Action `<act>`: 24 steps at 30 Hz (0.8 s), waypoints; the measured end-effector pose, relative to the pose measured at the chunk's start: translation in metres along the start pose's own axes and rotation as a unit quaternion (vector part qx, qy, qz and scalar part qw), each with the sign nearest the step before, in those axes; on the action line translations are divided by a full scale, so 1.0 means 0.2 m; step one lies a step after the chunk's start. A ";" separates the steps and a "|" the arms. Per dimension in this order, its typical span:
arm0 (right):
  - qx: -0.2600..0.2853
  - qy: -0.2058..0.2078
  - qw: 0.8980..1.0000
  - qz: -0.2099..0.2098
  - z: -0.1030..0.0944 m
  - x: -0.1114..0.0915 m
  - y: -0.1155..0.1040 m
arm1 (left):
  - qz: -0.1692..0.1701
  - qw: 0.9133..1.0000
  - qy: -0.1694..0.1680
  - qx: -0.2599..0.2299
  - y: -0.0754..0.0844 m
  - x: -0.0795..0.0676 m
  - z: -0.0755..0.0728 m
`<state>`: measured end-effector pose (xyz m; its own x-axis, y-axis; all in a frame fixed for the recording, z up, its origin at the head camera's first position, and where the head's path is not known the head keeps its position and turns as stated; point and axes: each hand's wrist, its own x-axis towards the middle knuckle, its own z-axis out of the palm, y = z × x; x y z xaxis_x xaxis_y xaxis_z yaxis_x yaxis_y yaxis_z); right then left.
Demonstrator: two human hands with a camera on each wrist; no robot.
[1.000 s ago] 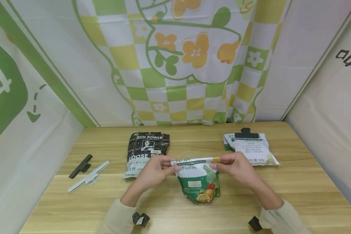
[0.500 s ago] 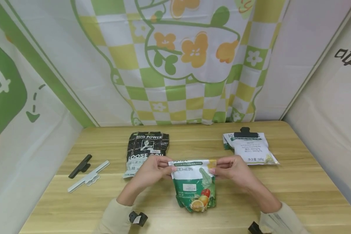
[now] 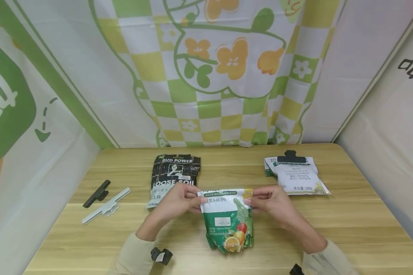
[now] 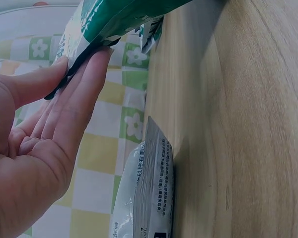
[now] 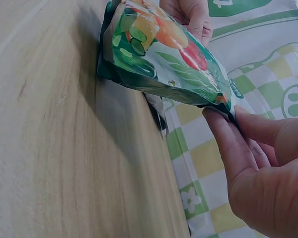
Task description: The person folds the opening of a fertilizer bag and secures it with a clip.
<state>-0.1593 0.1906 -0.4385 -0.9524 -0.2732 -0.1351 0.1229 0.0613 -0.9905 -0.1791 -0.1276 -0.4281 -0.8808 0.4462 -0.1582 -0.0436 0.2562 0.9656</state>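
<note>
A green and white bag (image 3: 223, 225) printed with vegetables and fruit is held up by its top corners at the middle front of the table. My left hand (image 3: 179, 200) pinches its left top corner between thumb and fingers; my right hand (image 3: 275, 202) pinches the right one. In the right wrist view the bag (image 5: 174, 59) leans, its bottom close to or touching the wood; contact is hard to tell. Thumb and fingers of the left hand (image 4: 44, 109) lie on either side of the bag's edge in the left wrist view.
Behind the left hand lies a black and grey soil bag (image 3: 175, 172). At the back right is a white bag (image 3: 299, 179) with a black clip (image 3: 291, 157) on its top. Another black sealing clip (image 3: 97, 194) and a white sealing clip (image 3: 106, 206) lie at the left on the wooden table (image 3: 347, 221).
Both hands have brought the green and white bag slightly toward me and lower. Its front now faces the head camera more fully. Both hands keep their pinch.
</note>
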 end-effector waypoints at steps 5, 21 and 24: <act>0.002 0.006 1.000 0.002 0.01 0.00 0.00 | -0.006 1.000 -0.006 0.001 0.00 0.00 -0.01; 0.000 0.001 1.000 0.002 0.01 0.00 0.01 | -0.018 1.000 -0.004 -0.009 -0.01 -0.04 -0.05; -0.004 -0.002 1.000 -0.004 0.01 0.00 0.01 | -0.016 1.000 0.007 0.022 0.00 -0.05 -0.06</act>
<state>-0.1579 0.1892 -0.4404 -0.9522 -0.2772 -0.1282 0.1141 0.0664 -0.9912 -0.1757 -0.1436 -0.4244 -0.8858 0.4256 -0.1852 -0.0508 0.3078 0.9501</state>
